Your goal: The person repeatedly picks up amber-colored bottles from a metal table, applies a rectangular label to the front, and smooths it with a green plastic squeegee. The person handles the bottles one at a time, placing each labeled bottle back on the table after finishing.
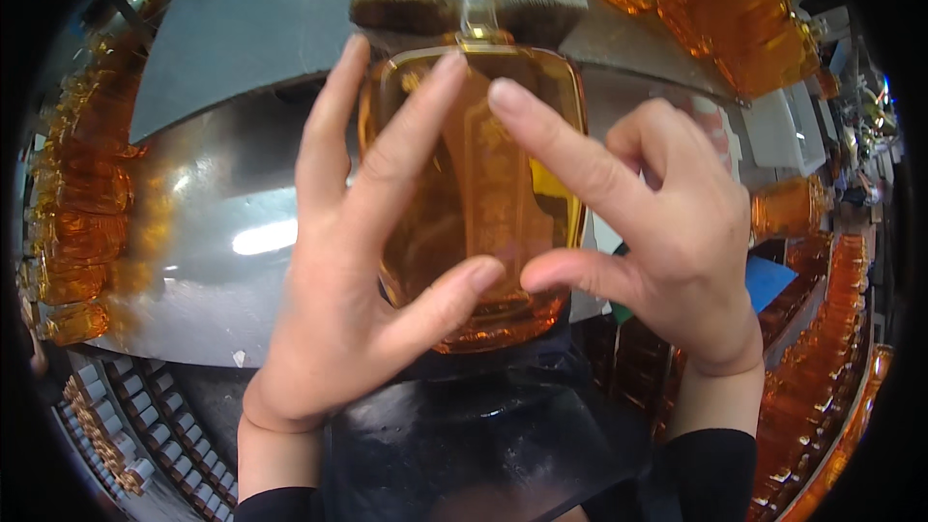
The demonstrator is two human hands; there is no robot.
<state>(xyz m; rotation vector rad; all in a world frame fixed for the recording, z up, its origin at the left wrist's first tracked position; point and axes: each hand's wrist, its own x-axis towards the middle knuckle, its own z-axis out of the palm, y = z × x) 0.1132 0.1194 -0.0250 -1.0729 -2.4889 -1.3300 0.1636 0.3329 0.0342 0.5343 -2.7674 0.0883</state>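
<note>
A large flat glass bottle (493, 164) of amber liquid lies in front of me, its clear neck pointing away. That neck passes between two dark, rough-surfaced blocks (404, 2). My left hand (353, 232) is open over the bottle's left side, with fingers spread toward the shoulder and thumb toward the lower middle. Over the right side is my right hand (667, 213), open, index finger and thumb stretched out and the other fingers curled. Both thumb tips nearly meet above the lower front. Gold-toned markings show on the glass. I cannot tell how firmly the fingertips touch it.
Amber bottles (92, 222) line the left side of the metal table (222, 232); more bottles (667, 0) stand at the far right. Racks of bottles (822, 348) fill the right. White-topped pieces (145, 416) sit in rows at lower left. A white bin (783, 130) stands at right.
</note>
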